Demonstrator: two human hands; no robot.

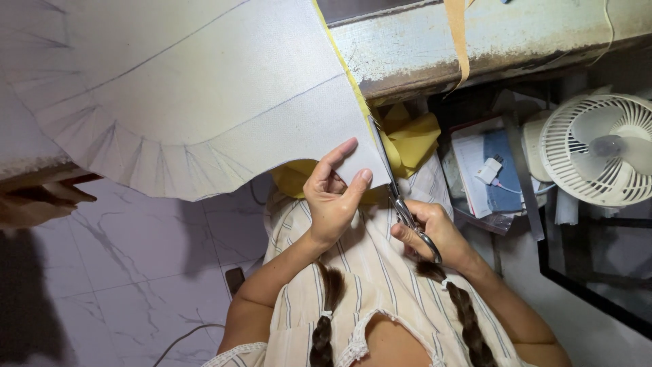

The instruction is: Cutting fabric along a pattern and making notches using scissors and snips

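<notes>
Head view: my left hand (333, 200) pinches the white pattern sheet's (204, 95) corner. My right hand (435, 234) grips scissors (397, 197), blades along that sheet's yellow-lined edge; open floor (136, 272) lies below it.

Grey-white interfacing sheet (204, 88): woven cloth, matt, fine grain, w/ thin pencil lines. Yellow fabric (411, 139) under it: soft cloth, slight sheen, crumpled. Scissors (401, 204): steel blades, shiny, worn. Left hand (333, 200) pinches the sheet's edge; right hand (435, 234) grips scissor handles. Table edge (475, 41): painted wood, rough, chipped, stained. Tape strip (456, 34): tan, matt, flexible. Fan (601, 146): white plastic, smooth, semi-gloss. Floor (136, 272): marble-look tile, glossy, grey veins. Striped garment (380, 272): light cotton-like cloth, matt, lace trim at neck.
</notes>
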